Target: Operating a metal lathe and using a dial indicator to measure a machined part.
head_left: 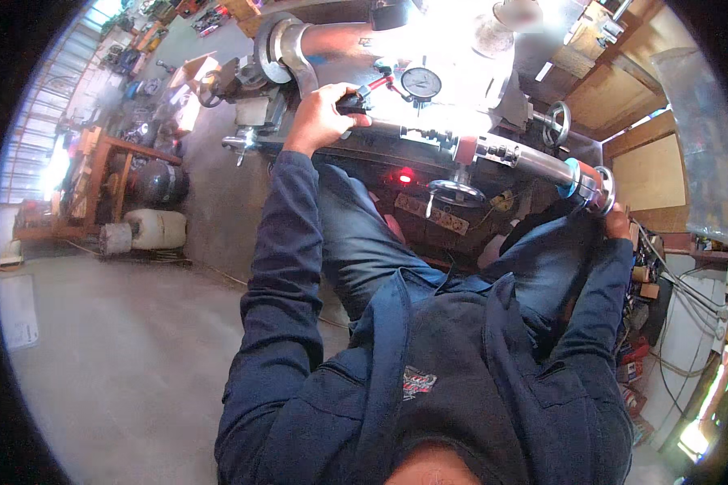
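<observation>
Dial gauge (421, 82): round pale face, near the top of the frame just right of centre, with a red arm (378, 83) reaching toward it from the left.
Left hand (323, 117): upper middle of the frame, curled closed and pinching a black block (353, 102) at the lower left end of that red arm. Definitely not spread.
Right hand (617, 222): right side of the frame, up by the lower edge of the end handwheel (606, 192). Most of it's hidden, so honestly can't tell if I'm gripping or just resting there.
Steel shaft (542, 163): shiny, slants down and right to that same wheel, with a blue ring (575, 178) near its end.
Middle handwheel (459, 192): chrome, a bit above and right of the frame's centre, little handle hanging at its left.
Upper handwheel (557, 121): another chrome one, upper right.
Red light (405, 175): glowing bright under the machine, upper centre.
Power strip (431, 213): pale, row of sockets, slightly below that light, between my legs (368, 242).
Cream jug (158, 229): on the grey floor (137, 339), left side of the frame.
Plywood (651, 174): leaning panel, right side.
</observation>
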A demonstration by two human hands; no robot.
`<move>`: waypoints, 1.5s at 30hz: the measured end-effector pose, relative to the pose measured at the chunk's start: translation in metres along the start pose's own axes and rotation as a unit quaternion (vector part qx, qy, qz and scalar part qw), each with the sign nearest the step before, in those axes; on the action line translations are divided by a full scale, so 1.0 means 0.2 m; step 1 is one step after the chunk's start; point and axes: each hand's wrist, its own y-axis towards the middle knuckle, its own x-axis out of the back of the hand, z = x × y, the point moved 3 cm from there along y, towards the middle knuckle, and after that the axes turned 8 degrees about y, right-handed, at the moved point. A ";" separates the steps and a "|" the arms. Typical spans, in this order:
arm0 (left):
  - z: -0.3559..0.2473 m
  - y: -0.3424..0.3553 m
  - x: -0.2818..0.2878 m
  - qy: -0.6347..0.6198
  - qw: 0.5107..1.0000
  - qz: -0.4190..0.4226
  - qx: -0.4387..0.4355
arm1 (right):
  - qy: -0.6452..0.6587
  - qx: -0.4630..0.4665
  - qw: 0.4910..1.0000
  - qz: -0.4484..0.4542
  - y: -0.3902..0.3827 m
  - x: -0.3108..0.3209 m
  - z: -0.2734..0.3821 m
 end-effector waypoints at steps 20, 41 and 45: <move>0.47 -0.14 -0.17 -0.656 0.717 -0.052 0.230 | -0.030 0.415 0.901 0.123 -0.54 -1.37 1.65; 0.49 -0.12 0.00 -0.350 0.834 0.164 0.395 | 0.361 -0.136 0.831 0.400 -0.16 -2.78 1.26; 0.50 -0.11 0.02 -0.288 0.847 0.172 0.412 | 0.341 -0.120 0.839 0.406 -0.11 -2.83 1.32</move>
